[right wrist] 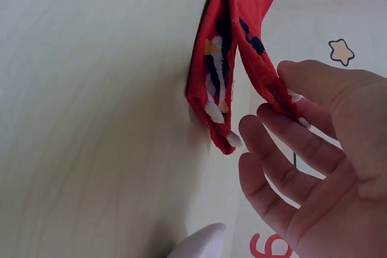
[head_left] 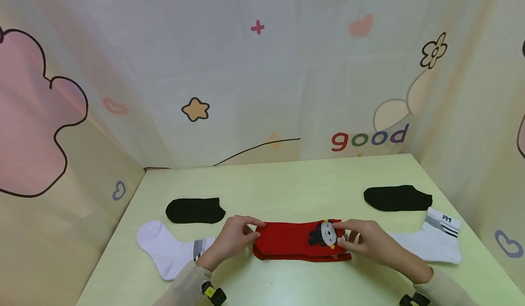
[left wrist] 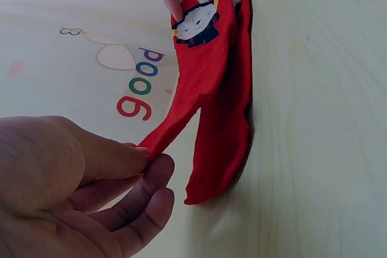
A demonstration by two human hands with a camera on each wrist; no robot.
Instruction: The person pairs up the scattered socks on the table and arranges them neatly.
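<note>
Two red socks lie one over the other at the middle of the table. Both hands hold the upper red sock (head_left: 283,237), which bears a cartoon animal with a white face. My left hand (head_left: 235,237) pinches its left end between thumb and fingers, and my right hand (head_left: 369,240) pinches the end by the cartoon. In the left wrist view the upper sock's near end is raised, with a gap above the lower red sock (left wrist: 221,149). The lower sock's inner face (right wrist: 211,83) shows the back of a knitted pattern in the right wrist view.
A black sock (head_left: 194,210) and a white striped sock (head_left: 164,251) lie on the left. On the right are another black sock (head_left: 398,198) and another white sock (head_left: 439,242). A printed curtain (head_left: 262,78) encloses the table (head_left: 279,187) at the back and sides.
</note>
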